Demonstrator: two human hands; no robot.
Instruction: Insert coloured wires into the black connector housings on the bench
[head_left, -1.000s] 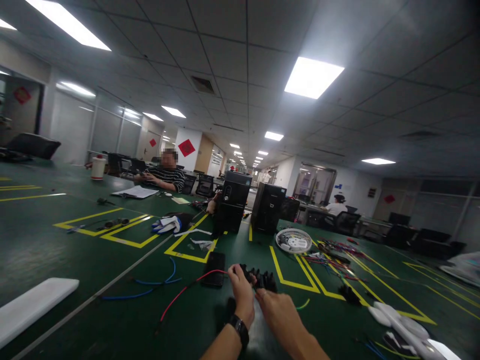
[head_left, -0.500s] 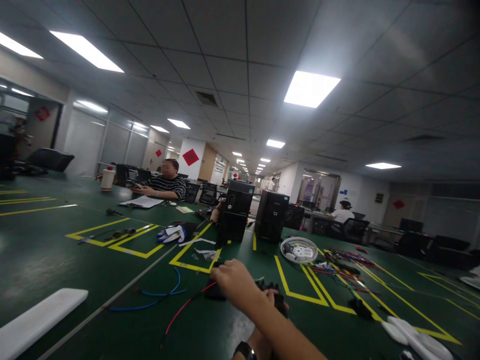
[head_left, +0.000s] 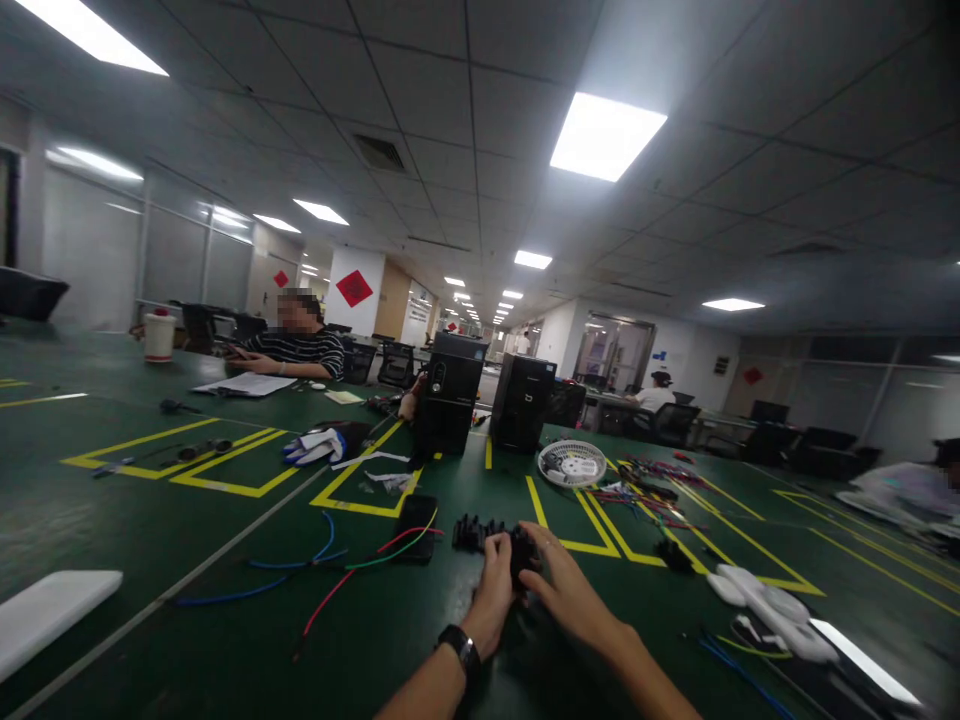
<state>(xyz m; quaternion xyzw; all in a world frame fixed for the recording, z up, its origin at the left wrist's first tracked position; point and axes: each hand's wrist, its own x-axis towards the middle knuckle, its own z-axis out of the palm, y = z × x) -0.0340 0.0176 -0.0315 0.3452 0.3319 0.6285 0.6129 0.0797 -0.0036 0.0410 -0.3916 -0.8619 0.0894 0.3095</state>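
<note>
Low over the green table, my left hand (head_left: pixel 491 588) grips a black ridged block (head_left: pixel 480 533) that looks like a row of terminals. My right hand (head_left: pixel 564 582) closes on the same block from the right side, its fingers partly over it. Between the palms, much of the block is hidden. A black phone-like slab (head_left: pixel 415 530) lies just left of the hands. Across it rest a green wire (head_left: pixel 391 553) and a red wire (head_left: pixel 330 603). Further left, several blue wires (head_left: pixel 289 565) are loose on the table.
Two black computer towers (head_left: pixel 450 395) stand ahead. A white basket (head_left: pixel 571 464) and tangled wires (head_left: pixel 660 480) lie to the right, near white devices (head_left: pixel 765 600). Gloves (head_left: pixel 319 445) and a white slab (head_left: pixel 56 610) are leftward. A person in a striped top (head_left: pixel 300 350) sits across the table.
My right hand has come back from the left, where it crossed over my left arm near the slab, to the black block. A green wire now shows across the slab. The view has shifted right.
</note>
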